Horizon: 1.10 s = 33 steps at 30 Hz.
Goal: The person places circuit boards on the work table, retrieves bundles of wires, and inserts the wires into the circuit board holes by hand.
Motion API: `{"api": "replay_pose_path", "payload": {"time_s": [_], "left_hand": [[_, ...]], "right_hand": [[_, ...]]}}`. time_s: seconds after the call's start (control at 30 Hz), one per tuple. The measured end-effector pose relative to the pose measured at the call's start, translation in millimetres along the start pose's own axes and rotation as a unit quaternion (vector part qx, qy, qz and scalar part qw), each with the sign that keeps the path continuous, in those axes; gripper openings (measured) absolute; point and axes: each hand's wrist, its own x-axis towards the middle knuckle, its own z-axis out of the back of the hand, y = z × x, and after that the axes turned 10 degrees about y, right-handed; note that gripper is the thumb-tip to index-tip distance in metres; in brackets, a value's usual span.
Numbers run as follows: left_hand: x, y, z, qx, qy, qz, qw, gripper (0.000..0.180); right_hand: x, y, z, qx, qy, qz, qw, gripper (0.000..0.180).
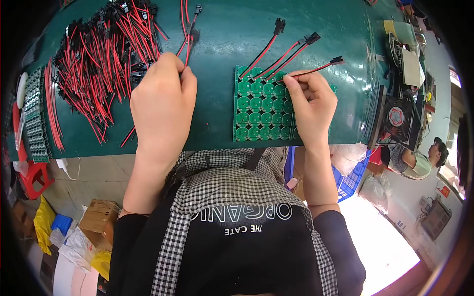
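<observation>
A panel of round green circuit boards (261, 118) lies on the green tabletop in front of me. My right hand (312, 98) is at its far right corner, thumb and fingers pinching a red-and-black connector lead (321, 67) whose black plug points right. Three similar connector leads (284, 58) fan out from the panel's far row, bare ends over the round boards; whether they are fixed there I cannot tell. My left hand (165, 96) is closed around the lower ends of a few red-and-black connector leads (189, 37), which stick up past its fingers. Its fingertips are partly hidden.
A large heap of red-and-black leads (94, 69) covers the table's left part. More green panels (35, 116) lie at the far left edge. On the right stand a black fan (396, 116) and a blue crate (349, 180). Another person (419, 160) is beyond.
</observation>
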Motion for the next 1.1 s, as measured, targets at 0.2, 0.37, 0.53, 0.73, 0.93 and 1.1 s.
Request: {"api": "replay_pose_path", "payload": {"time_s": [0.2,0.37,0.53,0.73,0.93,1.1], "left_hand": [[-4,3,10,-0.165,0.016,0.043,0.985,0.008],[-13,-5,20,-0.344,0.047,0.083,0.934,0.007],[-23,2,18,-0.518,0.112,0.056,0.846,0.006],[-27,1,9,-0.532,0.09,0.032,0.841,0.015],[-28,-1,9,-0.522,0.085,0.034,0.848,0.015],[-30,0,9,-0.526,0.1,0.037,0.844,0.012]], "right_hand": [[0,-4,-1,-0.023,-0.011,0.017,1.0,0.009],[1,-4,-2,-0.049,-0.023,0.029,0.998,0.008],[2,-10,3,-0.001,0.0,0.035,0.999,0.008],[1,-8,2,-0.031,-0.005,0.056,0.998,0.007],[0,-6,2,-0.052,-0.007,0.064,0.997,0.006],[0,-6,2,-0.067,-0.003,0.078,0.995,0.005]]}}
